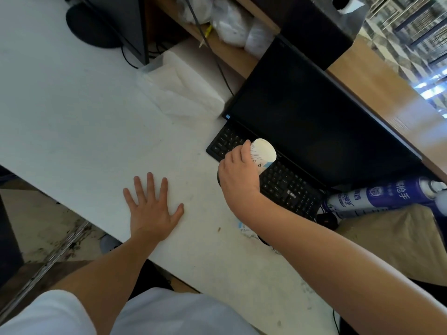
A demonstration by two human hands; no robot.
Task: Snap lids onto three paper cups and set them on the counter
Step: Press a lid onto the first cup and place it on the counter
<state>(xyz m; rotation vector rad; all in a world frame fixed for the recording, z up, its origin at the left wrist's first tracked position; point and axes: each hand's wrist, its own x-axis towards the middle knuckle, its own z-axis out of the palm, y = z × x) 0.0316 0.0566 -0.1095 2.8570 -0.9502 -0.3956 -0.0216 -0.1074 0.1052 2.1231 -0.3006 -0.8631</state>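
My right hand (238, 171) is wrapped around a white paper cup (263, 152) with a blue and black print, held tilted over the left end of a black keyboard (287, 187). The cup's pale round end points away from me. A dark rounded edge shows under my palm; I cannot tell what it is. Another printed cup (246, 229) peeks out from under my right forearm, mostly hidden. My left hand (151, 206) lies flat on the white counter (79, 131), fingers spread, holding nothing.
A dark monitor (314, 124) stands behind the keyboard. A bag of white tissue (179, 88) lies at the back. Two blue-and-white spray cans (377, 197) lie at the right beside a brown bag (399, 240). A wooden shelf (377, 93) runs behind.
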